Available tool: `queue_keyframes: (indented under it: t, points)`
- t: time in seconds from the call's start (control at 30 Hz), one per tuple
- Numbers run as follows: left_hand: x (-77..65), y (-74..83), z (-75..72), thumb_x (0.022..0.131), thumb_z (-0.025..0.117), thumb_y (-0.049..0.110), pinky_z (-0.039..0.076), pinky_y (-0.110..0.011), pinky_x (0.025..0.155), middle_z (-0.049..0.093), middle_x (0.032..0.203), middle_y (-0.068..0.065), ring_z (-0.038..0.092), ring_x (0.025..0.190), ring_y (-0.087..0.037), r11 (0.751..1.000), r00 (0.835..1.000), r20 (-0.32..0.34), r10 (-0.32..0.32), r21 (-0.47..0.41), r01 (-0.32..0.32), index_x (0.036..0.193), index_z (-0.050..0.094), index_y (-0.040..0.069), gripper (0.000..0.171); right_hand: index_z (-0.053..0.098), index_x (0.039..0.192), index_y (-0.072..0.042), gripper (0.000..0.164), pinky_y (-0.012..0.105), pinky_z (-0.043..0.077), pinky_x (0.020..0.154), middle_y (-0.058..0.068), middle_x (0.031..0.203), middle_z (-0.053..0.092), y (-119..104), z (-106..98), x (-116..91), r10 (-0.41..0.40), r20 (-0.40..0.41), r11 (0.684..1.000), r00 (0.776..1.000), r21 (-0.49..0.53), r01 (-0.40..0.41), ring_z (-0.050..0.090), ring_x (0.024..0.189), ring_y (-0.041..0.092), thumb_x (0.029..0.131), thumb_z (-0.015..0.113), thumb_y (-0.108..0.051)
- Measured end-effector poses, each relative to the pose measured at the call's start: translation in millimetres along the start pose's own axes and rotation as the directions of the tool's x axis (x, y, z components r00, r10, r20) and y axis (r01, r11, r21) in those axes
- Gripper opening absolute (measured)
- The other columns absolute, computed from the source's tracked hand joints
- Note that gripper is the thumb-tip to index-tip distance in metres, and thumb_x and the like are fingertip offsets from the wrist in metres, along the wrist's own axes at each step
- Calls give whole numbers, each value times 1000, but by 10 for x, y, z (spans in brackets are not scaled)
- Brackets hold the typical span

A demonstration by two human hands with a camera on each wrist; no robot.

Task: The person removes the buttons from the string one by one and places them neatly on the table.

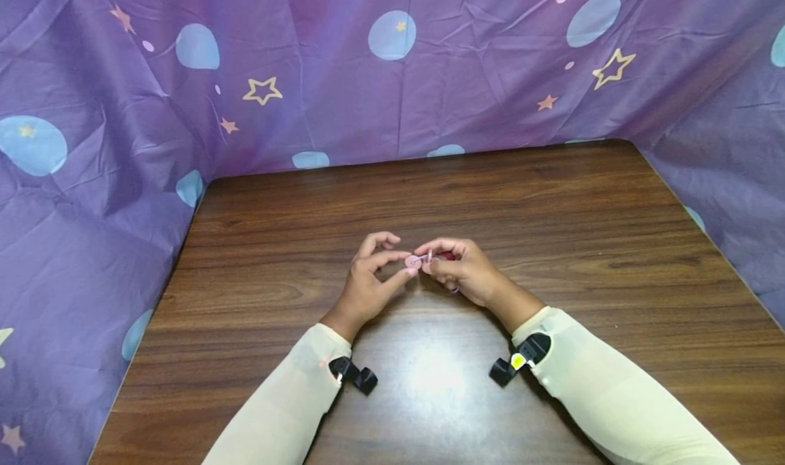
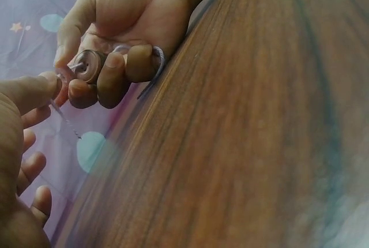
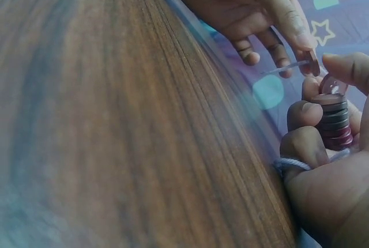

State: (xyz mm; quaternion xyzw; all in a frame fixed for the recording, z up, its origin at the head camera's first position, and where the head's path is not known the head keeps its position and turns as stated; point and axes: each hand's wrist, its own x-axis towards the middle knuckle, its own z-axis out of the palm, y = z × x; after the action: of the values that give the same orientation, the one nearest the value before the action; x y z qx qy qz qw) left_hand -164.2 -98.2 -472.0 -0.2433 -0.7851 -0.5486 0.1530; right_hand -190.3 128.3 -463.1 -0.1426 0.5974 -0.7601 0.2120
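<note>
Above the table, my left hand (image 1: 364,279) pinches a pink button (image 1: 413,262) between thumb and index finger, its other fingers spread. A pale cord (image 3: 285,68) passes through this button, and its end sticks out on the far side. Close beside it, my right hand (image 1: 475,274) holds a stack of dark and red buttons (image 3: 335,122) in its curled fingers. At the top of the stack, near the right thumb, sits another pink button (image 3: 333,85). More cord (image 2: 159,62) loops round a right finger and hangs down. Fingers partly hide the stack in the head view.
The brown wood-grain table (image 1: 294,219) lies beneath both hands. Purple cloth (image 1: 331,63) with stars and blue dots hangs behind and at both sides. Black camera mounts (image 1: 354,373) are strapped to both wrists over pale sleeves (image 1: 619,383).
</note>
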Motion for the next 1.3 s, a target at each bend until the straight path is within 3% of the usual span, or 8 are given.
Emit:
queue_keyframes:
  t: [0.13, 0.3, 0.63, 0.7, 0.87, 1.07, 1.2, 1.3]
  points:
    - [1, 4, 1, 89, 89, 6, 52, -41, 111, 63, 137, -20, 62, 130, -40, 1000, 1000, -3, 20, -5, -20, 110, 83, 0, 22, 80, 102, -21, 31, 17, 35, 48, -7, 81, 78, 1, 3, 4, 3, -7, 1000, 1000, 0, -3, 45, 54, 4, 96, 68, 7]
    - [-1, 8, 4, 89, 89, 6, 50, -30, 107, 62, 138, -21, 62, 128, -44, 1000, 1000, 4, 21, -22, -21, 112, 83, 1, 24, 79, 96, -21, 28, 17, 35, 48, -6, 75, 69, 4, 3, 7, 8, -25, 1000, 1000, -10, -9, 47, 56, 5, 98, 66, 4]
    - [-7, -5, 0, 90, 89, 8, 48, -26, 100, 62, 139, -19, 61, 128, -40, 1000, 1000, 0, 9, -19, -9, 113, 84, 3, 24, 81, 97, -22, 30, 18, 37, 48, -2, 76, 70, 6, 11, 17, -9, -40, 1000, 999, -19, 8, 49, 57, 7, 97, 66, 4]
    - [-6, -3, 1, 90, 89, 9, 50, -29, 95, 62, 139, -18, 61, 128, -40, 1000, 1000, 0, 7, -12, -7, 113, 84, 2, 24, 81, 96, -23, 31, 18, 37, 47, -2, 72, 68, 6, 17, 12, -16, -56, 999, 998, -31, 15, 48, 56, 7, 96, 67, 5]
    - [0, 2, 3, 89, 89, 6, 53, -42, 105, 61, 137, -20, 60, 130, -41, 1000, 1000, -14, 13, -3, -13, 112, 83, 0, 24, 80, 93, -23, 26, 18, 37, 46, -4, 65, 62, 14, 26, 9, -25, -100, 996, 995, -86, 16, 48, 54, 6, 96, 71, 2]
    - [9, -11, 9, 88, 90, 5, 51, -55, 114, 61, 135, -23, 60, 131, -40, 1000, 999, -27, 20, 5, -19, 112, 82, -1, 25, 78, 98, -8, 11, 19, 36, 45, -4, 60, 55, 37, 8, 11, -73, -139, 980, 988, -196, 44, 46, 52, 6, 97, 71, 1]
    - [8, -6, 4, 89, 89, 6, 49, -57, 116, 61, 136, -22, 60, 131, -38, 1000, 1000, -30, 4, 13, -4, 112, 82, -1, 26, 75, 101, 3, 5, 19, 37, 45, -5, 61, 56, 32, 9, 13, -94, -150, 973, 984, -222, 59, 46, 52, 5, 98, 72, 1]
    - [8, 4, -4, 89, 89, 7, 48, -55, 118, 61, 136, -24, 60, 131, -39, 1000, 999, -34, -11, 19, 12, 113, 82, -1, 26, 76, 99, 0, 4, 19, 37, 45, -6, 62, 57, 24, 13, 13, -102, -159, 970, 982, -236, 63, 47, 52, 5, 97, 73, 0]
